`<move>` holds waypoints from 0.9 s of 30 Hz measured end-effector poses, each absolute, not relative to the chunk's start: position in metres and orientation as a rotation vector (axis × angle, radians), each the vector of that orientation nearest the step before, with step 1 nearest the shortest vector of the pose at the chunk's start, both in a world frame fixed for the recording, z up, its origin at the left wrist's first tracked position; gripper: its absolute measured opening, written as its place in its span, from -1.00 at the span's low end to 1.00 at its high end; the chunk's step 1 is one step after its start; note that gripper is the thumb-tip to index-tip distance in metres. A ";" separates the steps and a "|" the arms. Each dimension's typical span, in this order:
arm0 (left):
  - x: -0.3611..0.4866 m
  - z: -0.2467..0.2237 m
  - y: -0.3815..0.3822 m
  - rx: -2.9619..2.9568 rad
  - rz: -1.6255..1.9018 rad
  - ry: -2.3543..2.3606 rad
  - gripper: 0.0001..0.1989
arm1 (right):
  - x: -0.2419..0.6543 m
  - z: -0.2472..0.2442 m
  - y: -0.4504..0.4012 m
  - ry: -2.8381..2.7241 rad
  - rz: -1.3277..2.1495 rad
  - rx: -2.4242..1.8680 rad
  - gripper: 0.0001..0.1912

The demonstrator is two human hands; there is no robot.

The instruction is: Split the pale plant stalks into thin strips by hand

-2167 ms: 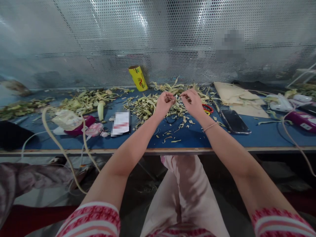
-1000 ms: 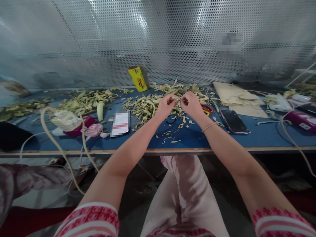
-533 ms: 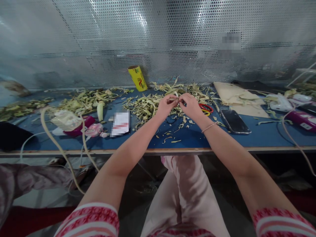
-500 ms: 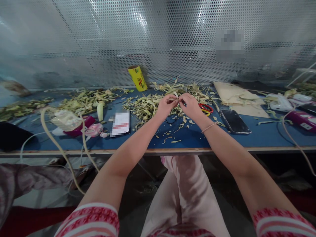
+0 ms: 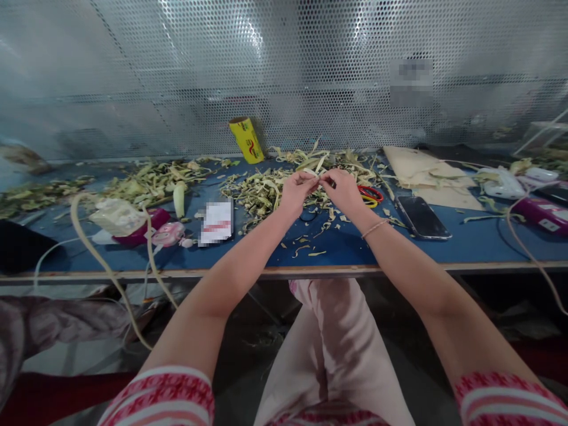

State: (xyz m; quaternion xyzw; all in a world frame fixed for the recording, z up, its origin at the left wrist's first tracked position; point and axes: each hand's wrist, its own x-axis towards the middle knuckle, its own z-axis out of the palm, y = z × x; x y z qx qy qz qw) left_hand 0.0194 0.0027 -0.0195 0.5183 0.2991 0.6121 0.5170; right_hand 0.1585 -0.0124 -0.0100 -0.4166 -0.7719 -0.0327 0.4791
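Note:
My left hand (image 5: 294, 193) and my right hand (image 5: 344, 189) meet fingertip to fingertip over a heap of pale green plant strips (image 5: 261, 192). Both are closed in a pinch. A thin pale plant strip (image 5: 320, 164) stands up from between the fingertips; its lower end is hidden by them. Just right of my right hand lie scissors with red and yellow handles (image 5: 371, 194), partly covered by the hand and scraps. Small plant scraps (image 5: 302, 247) are scattered on the blue tabletop (image 5: 341, 251) below my wrists.
A yellow tube (image 5: 247, 141) leans against the perforated metal wall (image 5: 284, 65). A phone (image 5: 422, 218) and brown cardboard (image 5: 412, 171) lie right. To the left are a white card (image 5: 216, 222), a pink round item (image 5: 168, 234), a looped beige hose (image 5: 100, 269) and another plant heap (image 5: 153, 184).
My hands have stayed nearly in place, with the fingers shifting slightly. The pale strip now rises more upright above the fingertips. Other things on the table have not moved.

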 end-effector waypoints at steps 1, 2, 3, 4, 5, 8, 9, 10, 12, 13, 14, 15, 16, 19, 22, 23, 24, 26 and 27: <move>0.019 -0.020 0.003 1.267 1.477 0.730 -0.83 | 0.158 -0.010 -0.012 -1.875 -0.067 -1.025 -0.90; 0.019 -0.021 0.004 1.300 1.488 0.751 -0.84 | 0.158 -0.010 -0.012 -1.869 -0.054 -1.031 -0.89; 0.019 -0.021 0.004 1.340 1.503 0.777 -0.85 | 0.158 -0.009 -0.013 -1.867 -0.042 -1.035 -0.89; 0.019 -0.021 0.003 1.380 1.521 0.807 -0.85 | 0.158 -0.009 -0.013 -1.865 -0.032 -1.037 -0.89; 0.019 -0.020 0.002 1.413 1.542 0.838 -0.86 | 0.157 -0.008 -0.013 -1.866 -0.022 -1.036 -0.89; 0.021 -0.019 -0.002 1.460 1.595 0.910 -0.88 | 0.157 -0.007 -0.014 -1.861 0.011 -1.028 -0.90; 0.022 -0.018 -0.003 1.462 1.604 0.920 -0.88 | 0.157 -0.007 -0.014 -1.855 0.022 -1.026 -0.90; 0.022 -0.018 -0.004 1.456 1.610 0.922 -0.88 | 0.157 -0.007 -0.014 -1.849 0.032 -1.023 -0.89; 0.024 -0.019 -0.005 1.427 1.618 0.912 -0.88 | 0.156 -0.007 -0.014 -1.843 0.050 -1.021 -0.88; 0.024 -0.020 -0.005 1.408 1.619 0.910 -0.88 | 0.156 -0.007 -0.014 -1.845 0.057 -1.020 -0.87; 0.025 -0.021 -0.005 1.391 1.619 0.913 -0.88 | 0.156 -0.006 -0.014 -1.849 0.063 -1.019 -0.87; 0.025 -0.021 -0.004 1.379 1.619 0.920 -0.88 | 0.156 -0.006 -0.014 -1.855 0.069 -1.017 -0.87; 0.026 -0.022 -0.004 1.373 1.619 0.929 -0.88 | 0.156 -0.006 -0.014 -1.864 0.074 -1.014 -0.86; 0.026 -0.022 -0.004 1.377 1.618 0.950 -0.87 | 0.159 -0.004 -0.016 -1.907 0.090 -1.006 -0.86; 0.026 -0.022 -0.004 1.394 1.589 0.983 -0.85 | 0.161 -0.003 -0.016 -1.941 0.104 -1.005 -0.85; 0.026 -0.022 -0.004 1.401 1.579 0.990 -0.85 | 0.162 -0.003 -0.015 -1.942 0.112 -1.006 -0.86; 0.026 -0.021 -0.003 1.405 1.574 0.994 -0.85 | 0.162 -0.003 -0.015 -1.940 0.123 -1.007 -0.86; 0.024 -0.021 -0.003 1.418 1.570 0.991 -0.87 | 0.163 -0.004 -0.013 -1.944 0.135 -1.006 -0.88; 0.024 -0.020 -0.002 1.440 1.559 0.982 -0.88 | 0.163 -0.005 -0.013 -1.949 0.126 -0.999 -0.89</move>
